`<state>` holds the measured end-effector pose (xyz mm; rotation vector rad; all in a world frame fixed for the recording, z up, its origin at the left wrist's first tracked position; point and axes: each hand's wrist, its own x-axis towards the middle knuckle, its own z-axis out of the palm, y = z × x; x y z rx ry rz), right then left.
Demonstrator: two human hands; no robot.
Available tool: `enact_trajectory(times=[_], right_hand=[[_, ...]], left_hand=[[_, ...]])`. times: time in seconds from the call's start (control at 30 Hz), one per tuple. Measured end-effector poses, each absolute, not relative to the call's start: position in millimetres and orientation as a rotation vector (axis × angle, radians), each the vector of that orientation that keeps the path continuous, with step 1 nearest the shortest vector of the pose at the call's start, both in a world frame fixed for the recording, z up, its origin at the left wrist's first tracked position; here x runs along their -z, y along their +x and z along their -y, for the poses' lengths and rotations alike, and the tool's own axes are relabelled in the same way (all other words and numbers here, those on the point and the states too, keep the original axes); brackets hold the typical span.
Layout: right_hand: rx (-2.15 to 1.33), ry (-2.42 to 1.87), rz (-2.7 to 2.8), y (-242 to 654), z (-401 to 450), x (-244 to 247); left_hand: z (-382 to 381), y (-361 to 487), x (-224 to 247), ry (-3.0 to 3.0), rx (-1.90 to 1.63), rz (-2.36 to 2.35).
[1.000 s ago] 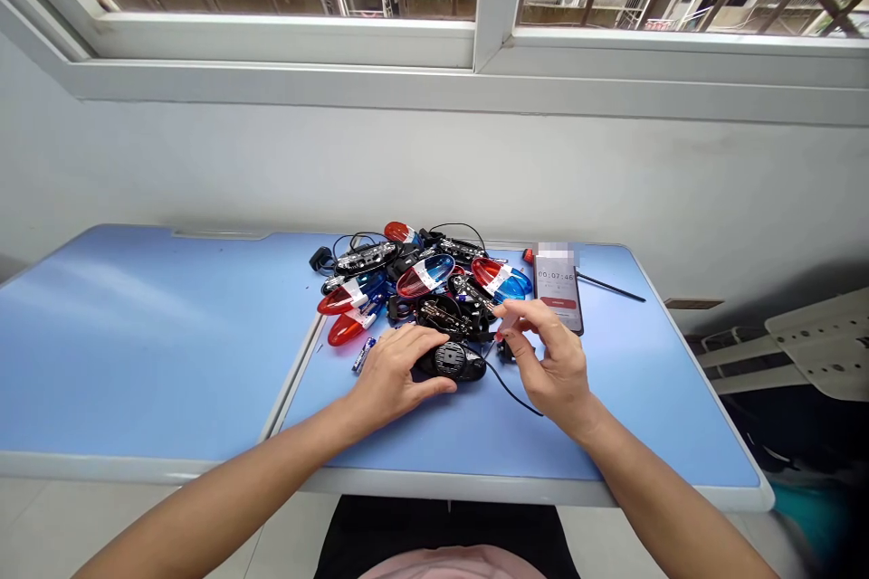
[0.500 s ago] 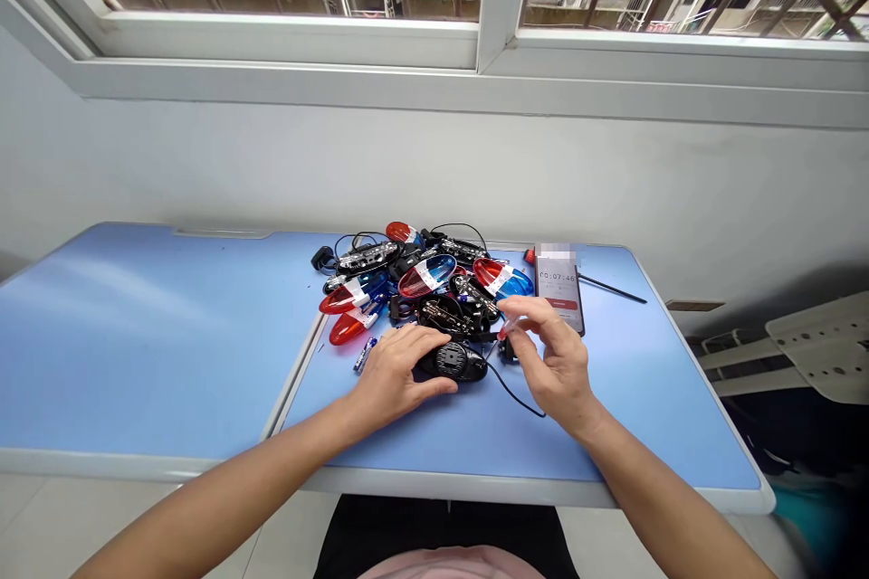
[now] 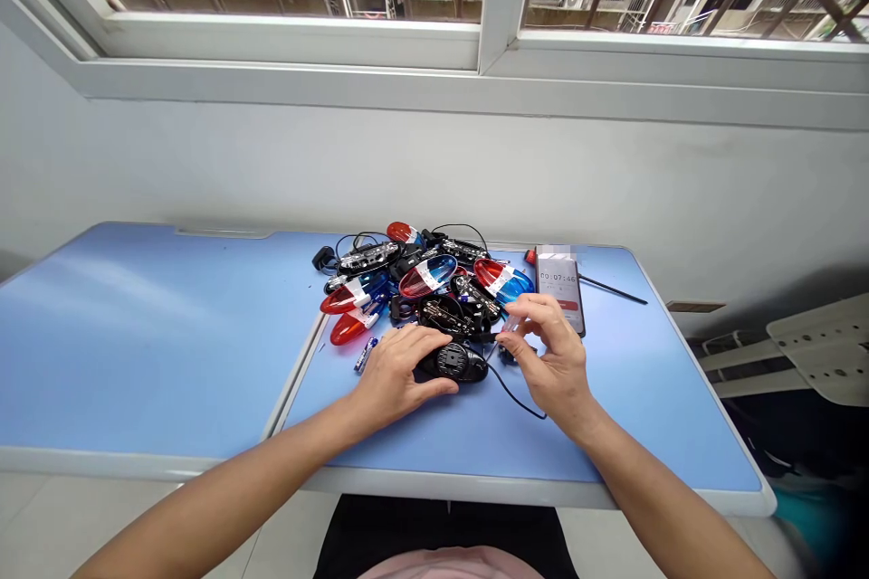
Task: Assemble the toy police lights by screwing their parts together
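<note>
My left hand grips the left end of a black oval casing, its thumb at the near side and fingers at the far side. The casing lies with a round ribbed part facing up, and a thin black cable curves away from its right end. In my right hand, thumb and fingers pinch the clear and red handle of a screwdriver. Its thin shaft slants down toward the right end of the casing; where the tip rests cannot be made out.
Beyond my hands lies a pile of red and blue light covers and open black casings. A battery is left of the pile. A phone stands right, beside a black rod. The blue table meets the wall.
The fingers of my right hand have shifted slightly around the screwdriver handle. My left hand and the casing have stayed in place.
</note>
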<state>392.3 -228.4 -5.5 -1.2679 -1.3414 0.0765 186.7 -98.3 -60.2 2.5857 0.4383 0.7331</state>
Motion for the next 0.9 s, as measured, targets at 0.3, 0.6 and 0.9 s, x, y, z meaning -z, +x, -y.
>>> enact_trajectory(times=[0.3,0.6,0.9], right_hand=[[-0.173,-1.282,1.294,391.3,229.8,7.5],[-0.212,-1.277,1.271,391.8,229.8,8.4],[-0.155,-1.255,1.337,393.7,229.5,8.4]], left_hand=[[98.3,186.6,59.3,2.6,-0.744,-0.432],[98.6,186.9,59.4,2.593,-0.765,-0.425],[97.2,186.3,60.1,2.582,-0.744,-0.428]])
